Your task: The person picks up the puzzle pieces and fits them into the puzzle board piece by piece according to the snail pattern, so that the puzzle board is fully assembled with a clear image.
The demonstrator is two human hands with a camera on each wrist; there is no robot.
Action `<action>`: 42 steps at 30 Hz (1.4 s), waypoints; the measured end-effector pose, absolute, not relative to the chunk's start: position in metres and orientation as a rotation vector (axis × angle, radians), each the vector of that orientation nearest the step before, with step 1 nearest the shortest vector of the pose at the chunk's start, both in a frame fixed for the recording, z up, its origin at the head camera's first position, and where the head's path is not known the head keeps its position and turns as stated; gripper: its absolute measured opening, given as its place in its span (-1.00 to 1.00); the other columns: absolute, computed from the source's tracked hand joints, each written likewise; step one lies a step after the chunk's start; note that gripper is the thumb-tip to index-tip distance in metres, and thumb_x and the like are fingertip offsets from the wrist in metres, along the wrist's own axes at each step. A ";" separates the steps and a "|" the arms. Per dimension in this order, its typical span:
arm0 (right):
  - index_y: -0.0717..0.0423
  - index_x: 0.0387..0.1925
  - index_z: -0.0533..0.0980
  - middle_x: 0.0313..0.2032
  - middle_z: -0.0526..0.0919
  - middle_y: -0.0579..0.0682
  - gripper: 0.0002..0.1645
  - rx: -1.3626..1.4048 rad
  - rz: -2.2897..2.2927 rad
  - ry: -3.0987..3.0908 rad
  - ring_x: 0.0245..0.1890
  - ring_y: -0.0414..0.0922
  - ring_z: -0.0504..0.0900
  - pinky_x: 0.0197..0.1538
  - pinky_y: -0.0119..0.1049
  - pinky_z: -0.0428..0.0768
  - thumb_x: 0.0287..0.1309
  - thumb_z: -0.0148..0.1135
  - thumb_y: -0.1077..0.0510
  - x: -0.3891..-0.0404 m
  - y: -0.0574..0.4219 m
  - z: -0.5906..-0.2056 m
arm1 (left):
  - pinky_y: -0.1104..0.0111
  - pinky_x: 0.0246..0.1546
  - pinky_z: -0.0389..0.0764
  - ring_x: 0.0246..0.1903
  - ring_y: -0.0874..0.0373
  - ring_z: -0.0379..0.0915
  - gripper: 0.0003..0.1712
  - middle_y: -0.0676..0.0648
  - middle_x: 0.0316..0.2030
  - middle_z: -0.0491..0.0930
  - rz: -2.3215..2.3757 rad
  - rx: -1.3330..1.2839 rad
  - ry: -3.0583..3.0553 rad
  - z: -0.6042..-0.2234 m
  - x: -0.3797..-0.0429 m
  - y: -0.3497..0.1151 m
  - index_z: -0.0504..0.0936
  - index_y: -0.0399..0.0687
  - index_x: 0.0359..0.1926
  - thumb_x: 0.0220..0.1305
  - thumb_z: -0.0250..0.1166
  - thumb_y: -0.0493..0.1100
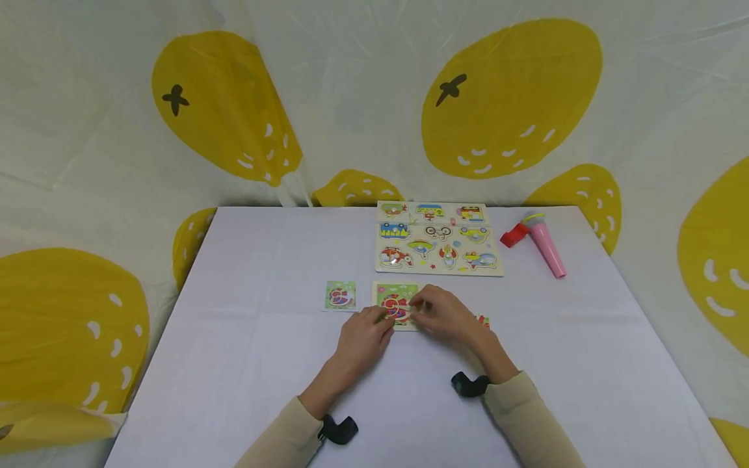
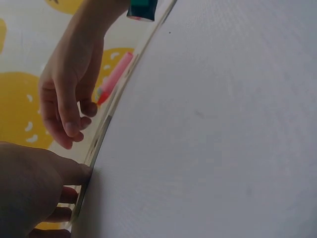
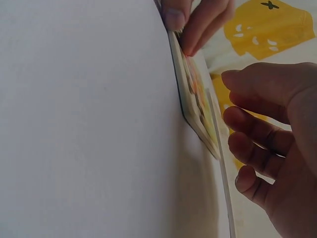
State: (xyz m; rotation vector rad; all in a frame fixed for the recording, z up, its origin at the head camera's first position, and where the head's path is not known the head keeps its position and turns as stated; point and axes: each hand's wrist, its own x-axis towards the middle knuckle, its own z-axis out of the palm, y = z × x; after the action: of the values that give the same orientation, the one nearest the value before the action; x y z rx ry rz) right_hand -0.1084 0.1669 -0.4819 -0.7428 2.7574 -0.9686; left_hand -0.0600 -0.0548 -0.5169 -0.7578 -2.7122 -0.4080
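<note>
A small square jigsaw puzzle [image 1: 383,290] with a pale border and a red and green picture lies at the table's middle. My left hand [image 1: 364,335] holds its lower left part, the thumb at the edge and fingertips on its face. That thumb and fingers [image 3: 174,19] also show in the right wrist view. My right hand [image 1: 445,313] hovers over the puzzle's right side, fingers loosely bent, with a gap between thumb and fingers and nothing visible in it. A small picture card [image 1: 341,296] lies left of the puzzle. Partly hidden behind my right hand is a red and green piece [image 1: 483,321].
A wooden peg board [image 1: 439,266] with vehicle pictures lies behind the puzzle. At the back right are a pink toy microphone [image 1: 548,248] and a red object [image 1: 514,235] touching or close to it. The white table [image 1: 263,260] meets a lemon-patterned curtain [image 1: 363,97].
</note>
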 end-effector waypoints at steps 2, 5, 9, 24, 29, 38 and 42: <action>0.08 -0.11 0.63 -0.22 0.65 -0.08 -0.71 -0.730 -0.970 2.757 -0.21 -0.15 0.56 -0.11 -0.28 0.58 0.12 0.44 0.13 -0.107 0.172 -0.479 | 0.24 -0.13 0.65 -0.04 0.08 0.62 -0.77 -0.01 -0.04 0.69 -0.412 -0.756 -2.715 -0.516 -0.060 -0.055 0.78 0.07 -0.05 0.29 0.37 -0.06; 0.07 -0.06 0.62 -0.16 0.67 -0.06 -0.67 -0.688 -0.956 2.758 -0.16 -0.12 0.57 -0.07 -0.27 0.59 0.13 0.44 0.10 -0.105 0.181 -0.476 | 0.24 -0.13 0.65 -0.03 0.08 0.62 -0.77 -0.01 -0.03 0.69 -0.418 -0.756 -2.721 -0.516 -0.060 -0.054 0.78 0.08 -0.05 0.29 0.37 -0.06; 0.08 -0.04 0.61 -0.12 0.67 -0.04 -0.65 -0.640 -0.952 2.766 -0.13 -0.11 0.56 -0.04 -0.22 0.60 0.14 0.44 0.10 -0.102 0.194 -0.472 | 0.25 -0.13 0.65 -0.03 0.08 0.62 -0.78 -0.01 -0.04 0.69 -0.433 -0.750 -2.727 -0.516 -0.059 -0.054 0.77 0.09 -0.06 0.29 0.37 -0.07; 0.08 0.03 0.59 -0.08 0.63 0.00 -0.59 -0.530 -0.938 2.823 -0.09 -0.07 0.52 -0.13 -0.26 0.60 0.14 0.42 0.09 -0.092 0.245 -0.472 | 0.24 -0.08 0.65 -0.03 0.09 0.62 -0.78 0.00 -0.04 0.69 -0.468 -0.738 -2.729 -0.519 -0.059 -0.054 0.78 0.08 -0.06 0.30 0.36 -0.08; 0.09 0.04 0.58 -0.08 0.63 0.01 -0.57 -0.470 -0.910 2.842 -0.11 -0.08 0.52 -0.12 -0.24 0.60 0.13 0.43 0.09 -0.089 0.257 -0.475 | 0.25 -0.07 0.65 -0.02 0.09 0.62 -0.78 0.01 -0.04 0.69 -0.481 -0.735 -2.724 -0.522 -0.060 -0.054 0.78 0.09 -0.05 0.30 0.36 -0.09; 0.14 0.04 0.59 -0.09 0.62 0.02 -0.56 -0.405 -0.902 2.839 -0.12 -0.07 0.51 -0.16 -0.35 0.57 0.11 0.45 0.11 -0.082 0.277 -0.480 | 0.25 -0.07 0.66 -0.03 0.09 0.62 -0.77 0.00 -0.04 0.69 -0.473 -0.749 -2.705 -0.522 -0.059 -0.055 0.78 0.08 -0.05 0.30 0.37 -0.09; 0.12 0.04 0.59 -0.11 0.60 -0.01 -0.55 -0.394 -0.878 2.837 -0.12 -0.08 0.50 -0.15 -0.38 0.57 0.11 0.45 0.12 -0.079 0.284 -0.484 | 0.27 -0.05 0.65 -0.02 0.10 0.62 -0.77 0.02 -0.04 0.69 -0.452 -0.746 -2.716 -0.522 -0.059 -0.056 0.77 0.11 -0.03 0.31 0.35 -0.07</action>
State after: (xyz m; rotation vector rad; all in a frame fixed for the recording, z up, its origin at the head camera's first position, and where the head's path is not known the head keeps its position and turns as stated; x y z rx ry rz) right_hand -0.0795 0.2844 -0.4839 -0.3940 2.8372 -0.8776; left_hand -0.0594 -0.0557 -0.5220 -0.7455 -2.7163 -0.4524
